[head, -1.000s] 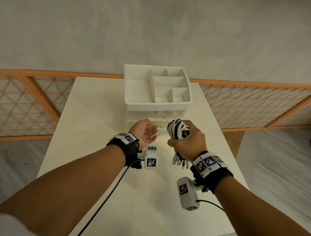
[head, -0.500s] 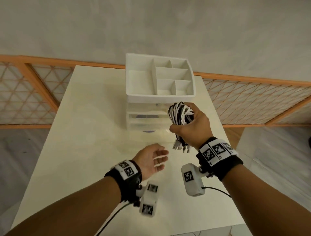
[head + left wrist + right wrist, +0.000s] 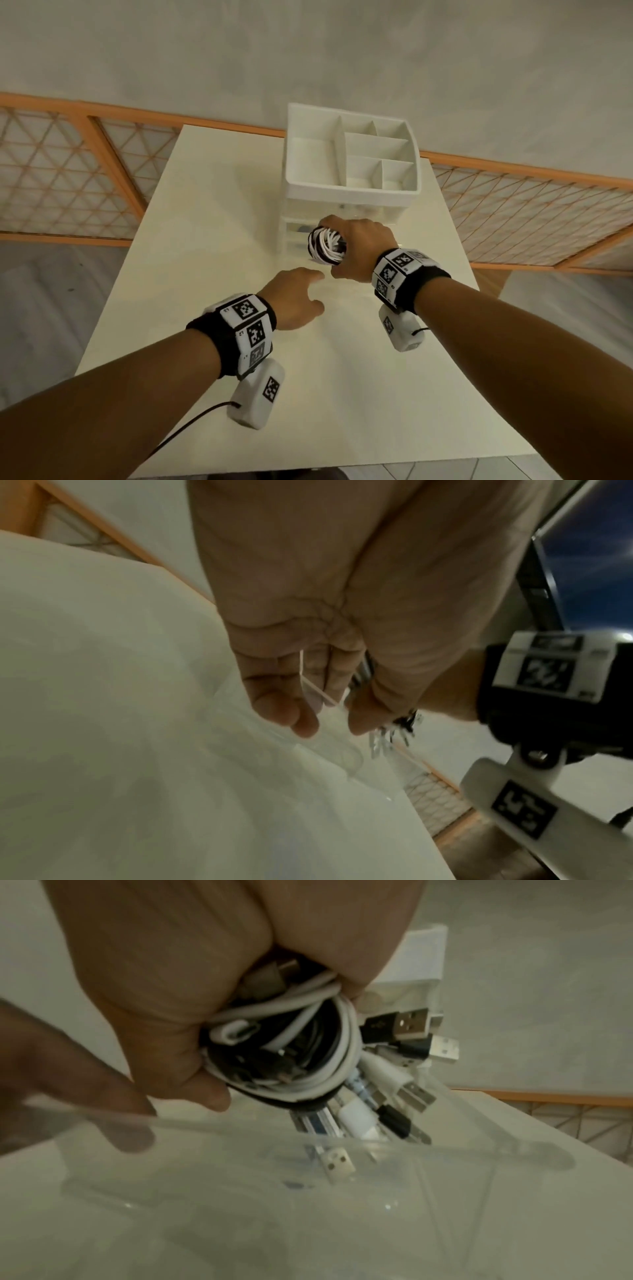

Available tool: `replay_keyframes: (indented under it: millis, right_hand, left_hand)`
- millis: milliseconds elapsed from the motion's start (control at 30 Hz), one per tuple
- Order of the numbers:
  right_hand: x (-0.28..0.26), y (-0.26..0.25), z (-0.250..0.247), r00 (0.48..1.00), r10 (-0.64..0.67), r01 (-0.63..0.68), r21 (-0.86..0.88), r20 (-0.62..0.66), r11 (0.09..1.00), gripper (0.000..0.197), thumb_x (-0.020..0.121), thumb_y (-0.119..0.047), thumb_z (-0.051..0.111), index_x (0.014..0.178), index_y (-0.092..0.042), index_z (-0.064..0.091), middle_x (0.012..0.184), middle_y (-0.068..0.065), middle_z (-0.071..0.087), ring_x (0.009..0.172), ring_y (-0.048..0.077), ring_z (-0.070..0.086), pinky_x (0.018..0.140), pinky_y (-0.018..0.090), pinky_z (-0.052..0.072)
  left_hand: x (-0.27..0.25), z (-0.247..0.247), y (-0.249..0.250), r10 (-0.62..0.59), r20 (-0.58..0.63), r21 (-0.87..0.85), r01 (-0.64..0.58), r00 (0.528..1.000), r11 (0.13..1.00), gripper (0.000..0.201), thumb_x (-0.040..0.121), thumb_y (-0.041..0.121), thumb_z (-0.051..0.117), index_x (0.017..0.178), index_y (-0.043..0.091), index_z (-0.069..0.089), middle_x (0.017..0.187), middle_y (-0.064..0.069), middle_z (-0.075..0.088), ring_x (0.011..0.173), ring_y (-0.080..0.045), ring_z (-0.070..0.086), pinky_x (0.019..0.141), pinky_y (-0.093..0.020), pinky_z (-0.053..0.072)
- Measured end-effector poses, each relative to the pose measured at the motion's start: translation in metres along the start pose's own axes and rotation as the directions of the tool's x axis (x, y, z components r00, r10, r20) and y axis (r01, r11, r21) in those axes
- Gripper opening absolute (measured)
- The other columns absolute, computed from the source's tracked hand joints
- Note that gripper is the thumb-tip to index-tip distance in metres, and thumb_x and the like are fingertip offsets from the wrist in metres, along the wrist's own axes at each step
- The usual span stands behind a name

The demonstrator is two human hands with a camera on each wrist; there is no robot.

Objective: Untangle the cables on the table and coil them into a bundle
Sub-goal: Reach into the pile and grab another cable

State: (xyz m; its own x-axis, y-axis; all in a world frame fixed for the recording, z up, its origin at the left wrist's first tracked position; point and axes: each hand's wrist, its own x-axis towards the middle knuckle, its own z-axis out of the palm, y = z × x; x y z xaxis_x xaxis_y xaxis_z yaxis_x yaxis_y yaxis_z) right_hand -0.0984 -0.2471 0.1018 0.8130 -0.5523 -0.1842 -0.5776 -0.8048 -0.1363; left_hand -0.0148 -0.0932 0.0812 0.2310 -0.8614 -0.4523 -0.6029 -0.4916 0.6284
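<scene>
A coiled bundle of black and white cables [image 3: 325, 246] sits in my right hand [image 3: 361, 246], whose fingers curl round it in front of the white drawer organizer [image 3: 352, 193]. In the right wrist view the bundle [image 3: 308, 1042] hangs over a clear plastic drawer [image 3: 394, 1144], and its USB plugs [image 3: 411, 1026] point down into it. My left hand [image 3: 294, 301] is just left of the right hand and pinches the clear drawer's front rim, shown in the left wrist view [image 3: 318, 691]. The left fingers [image 3: 68, 1074] show on that rim.
The organizer has an open compartment tray on top and stands at the far middle of the cream table [image 3: 205, 240]. An orange lattice fence [image 3: 68, 178] runs behind the table. The table's right edge is close to my right wrist.
My right hand has lowered the bundle to the organizer's front. My left hand moved forward and took hold of the clear drawer's rim; the drawer now stands pulled out.
</scene>
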Motion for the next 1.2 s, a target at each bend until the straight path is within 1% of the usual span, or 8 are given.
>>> replay_keyframes:
  millis: [200, 333, 467, 667, 900, 967, 1067, 1200]
  right_hand:
    - [0.022, 0.002, 0.014, 0.988, -0.004, 0.023, -0.124, 0.153, 0.992, 0.081, 0.058, -0.035, 0.082, 0.129, -0.042, 0.045, 0.105, 0.0, 0.069, 0.092, 0.03, 0.065, 0.072, 0.035, 0.055]
    - [0.032, 0.001, 0.018, 0.977, -0.004, 0.035, -0.141, 0.214, 0.989, 0.072, 0.061, -0.034, 0.081, 0.125, -0.032, 0.048, 0.098, 0.001, 0.069, 0.09, 0.03, 0.067, 0.069, 0.035, 0.056]
    - [0.036, 0.005, 0.022, 0.972, -0.013, 0.021, -0.033, 0.236, 0.999, 0.074, 0.065, -0.037, 0.084, 0.126, -0.026, 0.045, 0.104, -0.002, 0.068, 0.095, 0.025, 0.064, 0.079, 0.039, 0.057]
    - [0.024, 0.015, 0.015, 0.981, -0.02, -0.001, 0.113, 0.192, 0.994, 0.089, 0.065, -0.047, 0.087, 0.143, -0.035, 0.043, 0.131, -0.006, 0.063, 0.121, 0.019, 0.057, 0.098, 0.036, 0.048]
    - [-0.021, 0.022, 0.008, 0.967, -0.125, 0.151, 0.101, -0.223, 0.983, 0.049, 0.084, -0.039, 0.07, 0.129, -0.02, 0.063, 0.129, 0.004, 0.064, 0.116, 0.027, 0.062, 0.095, 0.041, 0.052]
    - [-0.042, 0.016, 0.027, 0.947, -0.182, 0.21, 0.085, -0.265, 0.974, 0.065, 0.084, -0.043, 0.07, 0.14, -0.016, 0.052, 0.146, 0.012, 0.051, 0.13, 0.031, 0.053, 0.104, 0.045, 0.049]
    - [-0.051, 0.022, 0.061, 0.997, -0.08, 0.08, 0.011, -0.006, 0.997, 0.104, 0.085, -0.06, 0.064, 0.159, -0.014, 0.006, 0.167, 0.014, -0.003, 0.154, 0.029, 0.004, 0.124, 0.045, 0.017]
    - [-0.04, 0.025, 0.078, 1.0, -0.001, 0.001, -0.039, -0.02, 0.999, 0.085, 0.096, -0.063, 0.03, 0.159, -0.012, 0.004, 0.167, 0.013, -0.006, 0.155, 0.029, -0.002, 0.126, 0.044, 0.011]
  left_hand:
    - [0.005, -0.017, -0.001, 0.04, -0.336, -0.115, -0.083, 0.941, 0.99, 0.032, 0.091, 0.016, 0.063, 0.123, 0.016, 0.064, 0.127, -0.001, 0.064, 0.111, -0.022, 0.062, 0.091, -0.025, 0.046]
    - [0.018, -0.015, 0.002, 0.273, -0.336, 0.033, -0.279, 0.901, 0.96, 0.044, 0.094, 0.001, 0.055, 0.136, 0.015, 0.06, 0.15, -0.004, 0.047, 0.129, -0.024, 0.05, 0.101, -0.007, 0.026]
    - [0.045, 0.001, -0.006, 0.2, -0.307, 0.12, -0.17, 0.931, 0.978, 0.044, 0.098, 0.014, 0.05, 0.141, 0.024, 0.056, 0.146, -0.007, 0.053, 0.123, -0.031, 0.057, 0.098, -0.035, 0.048]
    - [0.071, 0.009, -0.006, 0.081, -0.365, 0.217, 0.0, 0.927, 0.976, 0.048, 0.096, 0.023, 0.056, 0.143, 0.026, 0.05, 0.119, -0.01, 0.067, 0.099, -0.035, 0.065, 0.071, -0.037, 0.048]
    - [0.085, 0.011, -0.008, 0.077, -0.353, 0.298, 0.034, 0.932, 0.954, 0.042, 0.096, 0.034, 0.055, 0.137, 0.026, 0.053, 0.125, -0.006, 0.063, 0.099, -0.032, 0.066, 0.064, -0.034, 0.042]
    - [0.085, 0.01, -0.007, 0.077, -0.36, 0.296, 0.036, 0.93, 0.954, 0.041, 0.096, 0.032, 0.055, 0.137, 0.025, 0.053, 0.12, -0.006, 0.065, 0.096, -0.031, 0.066, 0.063, -0.033, 0.041]
    - [0.085, 0.008, -0.008, 0.108, -0.352, 0.321, 0.011, 0.93, 0.947, 0.041, 0.097, 0.035, 0.054, 0.137, 0.026, 0.053, 0.119, -0.005, 0.067, 0.099, -0.03, 0.065, 0.066, -0.033, 0.041]
    - [0.083, 0.005, -0.006, 0.157, -0.347, 0.373, -0.018, 0.925, 0.928, 0.045, 0.098, 0.036, 0.054, 0.142, 0.025, 0.05, 0.125, -0.005, 0.067, 0.106, -0.03, 0.064, 0.073, -0.035, 0.046]
